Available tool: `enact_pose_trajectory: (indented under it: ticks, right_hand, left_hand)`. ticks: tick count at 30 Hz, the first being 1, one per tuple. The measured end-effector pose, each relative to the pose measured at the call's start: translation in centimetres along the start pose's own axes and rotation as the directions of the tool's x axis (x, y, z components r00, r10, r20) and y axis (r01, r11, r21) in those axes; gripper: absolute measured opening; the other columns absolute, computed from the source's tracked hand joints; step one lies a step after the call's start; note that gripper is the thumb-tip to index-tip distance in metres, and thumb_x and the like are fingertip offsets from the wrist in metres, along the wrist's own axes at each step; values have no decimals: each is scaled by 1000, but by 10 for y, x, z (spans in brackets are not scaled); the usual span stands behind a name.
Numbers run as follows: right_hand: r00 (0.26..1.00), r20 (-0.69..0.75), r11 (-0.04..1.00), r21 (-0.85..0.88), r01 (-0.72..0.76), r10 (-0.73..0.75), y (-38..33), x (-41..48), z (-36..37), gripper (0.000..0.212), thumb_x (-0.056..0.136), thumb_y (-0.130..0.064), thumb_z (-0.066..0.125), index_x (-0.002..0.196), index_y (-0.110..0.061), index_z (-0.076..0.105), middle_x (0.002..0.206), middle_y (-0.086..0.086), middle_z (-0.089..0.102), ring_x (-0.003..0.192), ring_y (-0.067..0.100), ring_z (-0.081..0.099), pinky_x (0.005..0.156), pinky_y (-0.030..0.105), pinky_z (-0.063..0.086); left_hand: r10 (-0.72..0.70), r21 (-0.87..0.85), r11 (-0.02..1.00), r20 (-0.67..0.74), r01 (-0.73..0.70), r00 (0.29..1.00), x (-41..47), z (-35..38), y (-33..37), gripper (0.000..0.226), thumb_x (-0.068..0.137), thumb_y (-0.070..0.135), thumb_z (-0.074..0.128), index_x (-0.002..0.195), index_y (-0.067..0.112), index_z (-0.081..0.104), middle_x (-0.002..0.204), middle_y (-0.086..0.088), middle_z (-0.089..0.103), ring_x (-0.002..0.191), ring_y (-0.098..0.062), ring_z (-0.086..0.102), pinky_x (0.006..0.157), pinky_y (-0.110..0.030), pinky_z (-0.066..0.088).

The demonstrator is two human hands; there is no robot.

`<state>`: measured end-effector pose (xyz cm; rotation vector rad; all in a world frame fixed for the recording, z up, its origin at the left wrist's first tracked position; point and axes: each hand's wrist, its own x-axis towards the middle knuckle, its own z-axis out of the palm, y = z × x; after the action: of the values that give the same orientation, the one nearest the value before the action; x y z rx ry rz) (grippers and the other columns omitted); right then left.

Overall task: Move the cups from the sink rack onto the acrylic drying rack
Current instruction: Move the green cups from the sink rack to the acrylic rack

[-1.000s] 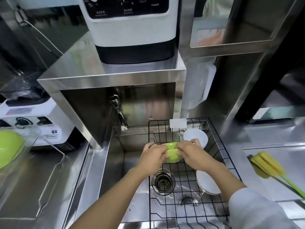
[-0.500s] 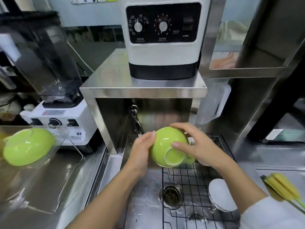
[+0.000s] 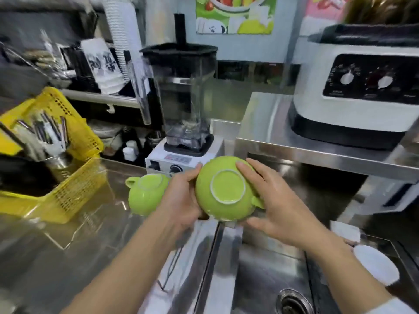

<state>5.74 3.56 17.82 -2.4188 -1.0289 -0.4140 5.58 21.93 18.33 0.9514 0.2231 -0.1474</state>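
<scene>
A: Cups first: one green cup (image 3: 226,189) is up in the air between both hands, above the seam where the worktop (image 3: 68,257) meets the sink (image 3: 260,268). It is turned so its round foot ring faces the camera, with its handle sticking out low on the right.

B: And the grip?

A: The left hand (image 3: 181,198) is curled against the cup's left side, thumb up near the top edge. The right hand (image 3: 269,200) has fingers spread over the top right and the thumb under the lower rim, beside the handle. Both hands are closed on that same cup, pressing from opposite sides.

B: Anything else close by?

A: A white dish (image 3: 376,266) sits low at the right, in the sink area. Just left of the left hand, a second green cup (image 3: 145,193) rests upside down on the clear acrylic drying rack (image 3: 65,232), which is hard to make out against the steel.

B: Farther back?

A: A yellow basket (image 3: 74,166) holding utensils at the left, a blender (image 3: 183,105) behind the cups, and a white appliance with two dials (image 3: 362,87) on a steel shelf (image 3: 317,146) at the right.
</scene>
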Motion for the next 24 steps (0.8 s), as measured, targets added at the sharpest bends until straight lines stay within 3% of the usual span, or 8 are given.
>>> enact_pose_trajectory:
  ticks: [2,5,8,10,12,15,20,24]
  right_hand:
    - [998,-42,999,7,40,-39,-20,28,18,100,59,-48,71,139,-35,12,142,15,39,130,21,32,108,40,35]
    - [993,-106,997,52,59,-53,-49,70,51,101,59,-55,72,140,-27,19,138,13,45,128,27,42,101,49,42]
    - [993,-119,989,138,44,-27,-82,110,81,100,57,-58,70,138,-25,22,137,9,47,124,24,45,101,45,42]
    - [996,-88,983,184,-10,26,-101,133,98,102,54,-57,73,138,-25,25,135,5,49,120,19,45,101,38,39]
    - [997,-42,983,174,-59,67,-114,147,113,105,52,-52,79,139,-24,28,131,4,52,116,20,47,98,35,37]
    - [994,8,983,151,-105,104,-133,168,135,105,54,-53,80,139,-27,26,128,-1,54,113,19,49,93,32,37]
    - [984,122,991,26,-135,131,-153,190,165,100,59,-62,70,138,-28,21,125,-1,56,112,21,48,94,35,32]
    - [976,171,987,-119,-112,132,-155,198,182,95,58,-70,63,132,-25,25,114,3,64,106,26,52,92,37,29]
  left_hand:
    - [44,44,998,-19,-44,999,-5,-26,30,36,94,24,40,114,2,59,105,-16,67,87,-27,64,75,-38,53]
    - [260,183,953,-89,-241,961,-10,-63,70,18,91,23,48,100,13,59,88,-7,63,72,-17,62,59,-25,54]
    - [469,441,812,-99,-383,878,-12,-103,101,9,85,31,58,92,26,60,96,-2,61,86,-17,61,74,-33,50]
    - [543,611,674,-30,-415,839,-9,-130,116,23,75,46,60,94,33,63,110,-4,60,104,-19,58,90,-38,47]
    - [554,729,566,8,-384,832,-6,-148,123,53,63,60,56,107,31,62,121,-5,55,113,-16,51,100,-35,40]
    - [522,845,461,-9,-272,853,2,-176,136,76,58,66,50,118,20,57,120,-7,54,112,-16,48,92,-26,34]
    - [499,854,482,-84,-196,863,14,-215,143,39,83,34,61,116,14,59,113,-4,59,105,-18,53,84,-27,40]
    - [463,908,408,-115,-96,879,26,-236,139,42,84,44,50,118,22,59,120,-8,59,120,-25,44,102,-42,37]
